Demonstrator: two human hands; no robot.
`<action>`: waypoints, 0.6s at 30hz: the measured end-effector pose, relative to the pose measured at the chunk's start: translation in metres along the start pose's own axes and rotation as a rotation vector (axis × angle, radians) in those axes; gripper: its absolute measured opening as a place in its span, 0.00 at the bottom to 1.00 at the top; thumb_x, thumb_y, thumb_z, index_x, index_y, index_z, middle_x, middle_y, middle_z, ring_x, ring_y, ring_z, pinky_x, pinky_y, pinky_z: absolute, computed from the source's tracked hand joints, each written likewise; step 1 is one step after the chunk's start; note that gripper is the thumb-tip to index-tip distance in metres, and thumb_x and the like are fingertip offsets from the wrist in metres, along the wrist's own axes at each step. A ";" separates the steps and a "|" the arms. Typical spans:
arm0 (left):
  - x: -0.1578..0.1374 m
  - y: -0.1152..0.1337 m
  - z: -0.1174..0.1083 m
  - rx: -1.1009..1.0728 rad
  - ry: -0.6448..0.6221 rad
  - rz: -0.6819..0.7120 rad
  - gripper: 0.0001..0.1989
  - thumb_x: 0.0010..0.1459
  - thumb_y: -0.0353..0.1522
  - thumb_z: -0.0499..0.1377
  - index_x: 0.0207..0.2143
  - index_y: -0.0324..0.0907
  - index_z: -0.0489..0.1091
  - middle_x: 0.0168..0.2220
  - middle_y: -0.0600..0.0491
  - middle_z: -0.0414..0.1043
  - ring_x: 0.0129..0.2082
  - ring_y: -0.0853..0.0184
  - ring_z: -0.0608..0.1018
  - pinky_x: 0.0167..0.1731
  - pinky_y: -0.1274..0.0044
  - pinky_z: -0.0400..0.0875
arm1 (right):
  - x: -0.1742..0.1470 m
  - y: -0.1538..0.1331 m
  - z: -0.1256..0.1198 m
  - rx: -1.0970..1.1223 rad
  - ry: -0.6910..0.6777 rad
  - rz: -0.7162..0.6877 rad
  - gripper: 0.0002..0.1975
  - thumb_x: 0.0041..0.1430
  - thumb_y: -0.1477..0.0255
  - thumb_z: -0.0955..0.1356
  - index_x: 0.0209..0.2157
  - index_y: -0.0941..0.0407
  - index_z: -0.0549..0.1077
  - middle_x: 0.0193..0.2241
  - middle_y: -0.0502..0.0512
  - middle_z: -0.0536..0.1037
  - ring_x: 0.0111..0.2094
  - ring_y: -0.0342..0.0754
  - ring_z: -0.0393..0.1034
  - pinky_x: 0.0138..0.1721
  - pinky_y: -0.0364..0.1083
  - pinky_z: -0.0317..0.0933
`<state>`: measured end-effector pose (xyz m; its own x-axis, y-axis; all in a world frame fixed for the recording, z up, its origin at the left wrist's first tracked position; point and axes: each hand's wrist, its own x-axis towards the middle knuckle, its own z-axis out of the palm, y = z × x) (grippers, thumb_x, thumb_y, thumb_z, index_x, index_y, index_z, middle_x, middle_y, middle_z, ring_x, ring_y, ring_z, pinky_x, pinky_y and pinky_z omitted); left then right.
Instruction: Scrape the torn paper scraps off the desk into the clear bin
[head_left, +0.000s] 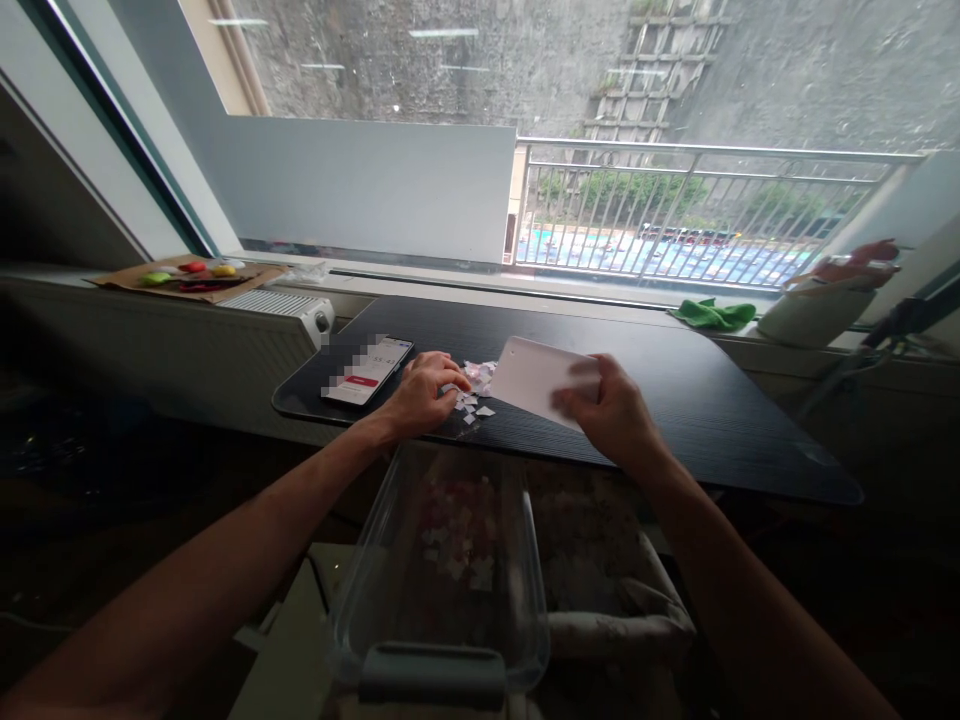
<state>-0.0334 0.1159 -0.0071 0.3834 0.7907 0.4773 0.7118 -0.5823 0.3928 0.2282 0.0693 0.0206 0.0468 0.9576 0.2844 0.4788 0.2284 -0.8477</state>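
Note:
My right hand [615, 405], slightly blurred, grips a thin white card [534, 375] with a small hole near its upper left corner. The card is tilted over the dark table [675, 420], its left edge beside a small heap of pale paper pieces [480, 375]. My left hand [429, 393] rests at the left side of that heap, fingers bent and slightly apart, fingertips among the scraps. Below the table edge stands a clear plastic bin [536, 590] with more pale and pinkish pieces [457, 540] lying in it.
A phone [367, 370] lies on the table left of my left hand. A radiator [270, 325] and a brown board with colourful items [199, 280] are farther left. On the sill at right are a green cloth [712, 315] and a pale container [817, 310].

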 end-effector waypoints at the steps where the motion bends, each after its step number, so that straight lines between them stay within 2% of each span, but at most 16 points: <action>1: -0.002 -0.003 -0.001 0.019 0.026 -0.014 0.13 0.52 0.30 0.54 0.34 0.46 0.78 0.40 0.51 0.75 0.52 0.58 0.70 0.58 0.60 0.61 | 0.001 -0.002 0.002 -0.023 -0.018 -0.013 0.14 0.49 0.69 0.69 0.39 0.51 0.66 0.30 0.53 0.77 0.31 0.51 0.75 0.34 0.50 0.68; 4: -0.008 -0.012 -0.001 0.096 0.107 -0.066 0.11 0.51 0.30 0.55 0.33 0.46 0.77 0.39 0.50 0.75 0.52 0.55 0.70 0.57 0.58 0.60 | 0.001 -0.005 0.000 -0.146 -0.068 -0.044 0.13 0.50 0.71 0.68 0.39 0.51 0.66 0.28 0.52 0.77 0.30 0.52 0.75 0.34 0.50 0.67; 8: -0.018 -0.018 0.004 0.167 0.156 -0.058 0.11 0.52 0.30 0.55 0.33 0.45 0.76 0.38 0.49 0.75 0.53 0.54 0.70 0.57 0.57 0.59 | -0.003 -0.010 -0.014 -0.336 0.011 -0.022 0.12 0.50 0.70 0.68 0.39 0.50 0.67 0.25 0.51 0.77 0.29 0.53 0.74 0.33 0.50 0.65; 10: -0.022 -0.016 0.008 0.203 0.191 -0.039 0.10 0.52 0.29 0.54 0.33 0.45 0.76 0.38 0.49 0.75 0.53 0.54 0.70 0.57 0.57 0.58 | -0.004 -0.012 -0.015 -0.326 0.000 -0.036 0.14 0.50 0.68 0.69 0.40 0.50 0.67 0.27 0.52 0.78 0.29 0.53 0.74 0.33 0.50 0.65; 13: -0.025 -0.012 0.012 0.258 0.233 -0.007 0.10 0.53 0.29 0.54 0.34 0.43 0.75 0.37 0.48 0.75 0.52 0.54 0.70 0.58 0.57 0.57 | -0.004 -0.014 -0.004 -0.215 -0.082 -0.087 0.14 0.51 0.68 0.68 0.41 0.51 0.67 0.29 0.52 0.79 0.28 0.51 0.74 0.32 0.48 0.65; 16: -0.026 -0.008 0.012 0.277 0.228 -0.012 0.11 0.53 0.29 0.54 0.34 0.43 0.75 0.36 0.48 0.75 0.52 0.54 0.71 0.58 0.56 0.56 | -0.003 -0.015 0.010 -0.172 -0.137 -0.137 0.14 0.51 0.70 0.67 0.42 0.51 0.67 0.29 0.52 0.79 0.28 0.49 0.74 0.32 0.47 0.65; 18: -0.026 -0.007 0.012 0.281 0.215 -0.024 0.11 0.53 0.29 0.54 0.34 0.43 0.75 0.37 0.48 0.75 0.52 0.54 0.71 0.59 0.56 0.55 | -0.003 -0.015 0.012 -0.208 -0.121 -0.146 0.14 0.51 0.72 0.67 0.41 0.52 0.67 0.28 0.51 0.79 0.28 0.49 0.74 0.32 0.47 0.65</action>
<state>-0.0415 0.1022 -0.0316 0.2538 0.7283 0.6366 0.8646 -0.4659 0.1883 0.2103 0.0650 0.0267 -0.1352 0.9342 0.3302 0.6428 0.3363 -0.6882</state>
